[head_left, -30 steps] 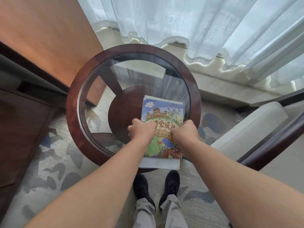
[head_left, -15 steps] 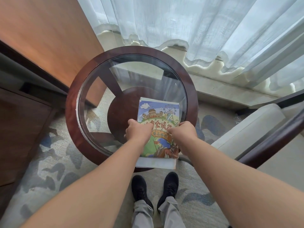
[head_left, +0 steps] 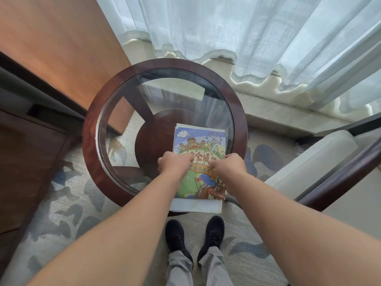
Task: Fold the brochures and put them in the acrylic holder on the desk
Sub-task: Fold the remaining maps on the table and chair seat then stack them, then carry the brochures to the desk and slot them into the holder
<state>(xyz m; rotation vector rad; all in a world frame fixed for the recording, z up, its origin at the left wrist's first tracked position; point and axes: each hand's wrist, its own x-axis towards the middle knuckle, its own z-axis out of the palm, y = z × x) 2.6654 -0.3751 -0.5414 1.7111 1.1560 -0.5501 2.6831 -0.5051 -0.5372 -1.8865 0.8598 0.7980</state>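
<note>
step: fold brochure [head_left: 199, 141] | left hand [head_left: 175, 167], right hand [head_left: 229, 167] curled, gripping its side edges | tip: square corners, crease flat on worktop [head_left: 89, 131]

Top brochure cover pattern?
Colourful cartoon town on the brochure, blue sky, green ground; head view.

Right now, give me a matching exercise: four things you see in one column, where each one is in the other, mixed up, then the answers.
1. brochures
2. glass table
3. black shoes
4. white curtain

A. on the carpet
B. hanging at the far side
C. held by left hand and right hand
D. under the brochures

Pairs: 1-C, 2-D, 3-A, 4-B
</note>
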